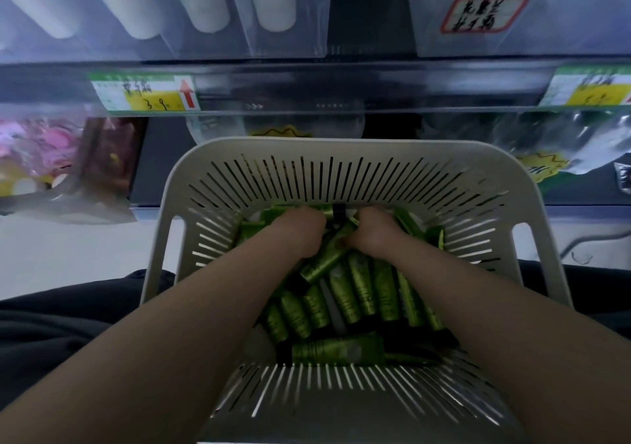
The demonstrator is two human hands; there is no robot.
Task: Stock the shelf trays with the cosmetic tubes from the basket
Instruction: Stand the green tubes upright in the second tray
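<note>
With the left hand [302, 235] and right hand [375, 237] both curled closed on green tubes [356, 291] at the basket [341, 149] far wall, 1 tube slants between them; the shelf trays [290, 45] stand above, beyond that wall.

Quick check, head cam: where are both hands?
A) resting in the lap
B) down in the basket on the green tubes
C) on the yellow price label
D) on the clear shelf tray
B: the left hand and the right hand are both inside the basket, fingers curled on the green tubes at its far end.
</note>
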